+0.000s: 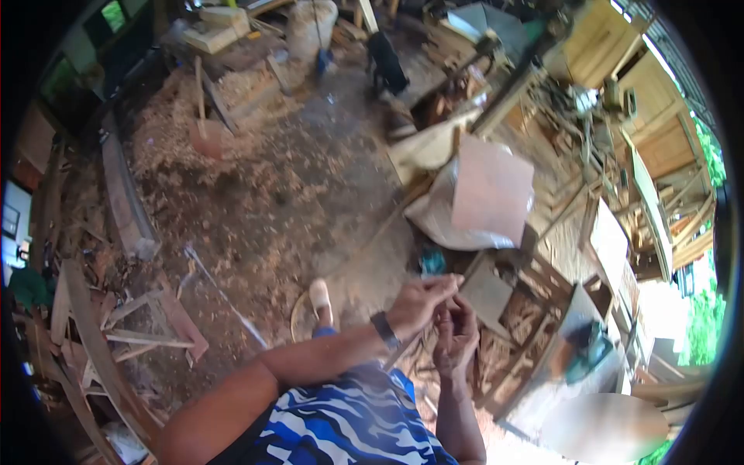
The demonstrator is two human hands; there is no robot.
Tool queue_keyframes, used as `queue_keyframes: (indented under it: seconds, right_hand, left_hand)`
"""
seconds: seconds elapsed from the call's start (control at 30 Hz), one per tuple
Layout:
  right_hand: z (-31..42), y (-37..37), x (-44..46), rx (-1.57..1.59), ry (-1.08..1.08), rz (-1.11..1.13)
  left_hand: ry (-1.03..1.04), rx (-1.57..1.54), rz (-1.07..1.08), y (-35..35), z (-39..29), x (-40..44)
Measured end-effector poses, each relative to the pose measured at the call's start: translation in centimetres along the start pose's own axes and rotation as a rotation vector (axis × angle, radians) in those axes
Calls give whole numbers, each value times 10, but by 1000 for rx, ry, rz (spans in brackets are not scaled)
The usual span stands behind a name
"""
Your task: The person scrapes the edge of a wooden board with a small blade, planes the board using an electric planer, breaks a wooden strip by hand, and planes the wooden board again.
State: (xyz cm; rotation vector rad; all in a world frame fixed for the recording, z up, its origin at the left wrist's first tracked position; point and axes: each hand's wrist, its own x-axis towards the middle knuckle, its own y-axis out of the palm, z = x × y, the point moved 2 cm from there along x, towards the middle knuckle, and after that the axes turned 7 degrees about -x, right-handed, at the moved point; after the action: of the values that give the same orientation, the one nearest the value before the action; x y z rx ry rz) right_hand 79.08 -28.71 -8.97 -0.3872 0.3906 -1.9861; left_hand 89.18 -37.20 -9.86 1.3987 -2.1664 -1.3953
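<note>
My left hand (422, 304), with a dark band on its wrist, reaches across in front of my body. Its thumb and fingers are pinched together; what they hold, if anything, is too small to make out. Close beside and just below it, my right hand (456, 341) is raised with its fingers curled and its fingertips near those of the left. Anything between these fingers is also too small to tell. Behind the hands are a small flat board (487, 293) and a teal object (432, 262) that I cannot name.
A pinkish board (492, 190) lies on a pale sack (430, 213) ahead. Wooden framing (535, 291) stands to the right. At left are a wooden trestle (147, 337) and a long beam (124, 190). A shovel (205, 136) rests on wood shavings (167, 132).
</note>
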Motion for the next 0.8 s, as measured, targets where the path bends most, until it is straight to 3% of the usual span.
queue_keyframes:
  seconds: [0.03, 0.1, 0.17, 0.23, 0.33, 0.4, 0.5, 0.57, 0.77, 0.8]
  right_hand:
    - [24, 13, 18, -98, 143, 12]
    - [33, 49, 47, 15, 29, -83]
    - [56, 73, 73, 42, -73, -39]
    - [81, 95, 98, -104, -216, 33]
    - [119, 128, 133, -142, -176, 158]
    - [135, 153, 150, -130, -307, 244]
    - [164, 183, 166, -207, -322, 381]
    - [169, 209, 179, -199, -397, 411]
    - [213, 288, 204, -238, -696, 511]
    - [214, 303, 208, -206, -668, 550]
  left_hand:
    - [22, -38, -11, -7, -12, 3]
    - [30, 8, 40, -31, -41, 22]
    - [112, 246, 59, -42, -86, 29]
    - [172, 252, 62, -60, -123, 34]
    - [272, 394, 60, -77, -183, 33]
    - [336, 530, 37, -86, -213, 26]
    - [515, 621, -26, -101, -256, 16]
    - [689, 980, -161, -111, -287, 7]
    - [830, 1065, -365, -155, -348, 0]
    - [874, 1023, -417, -163, -355, 1]
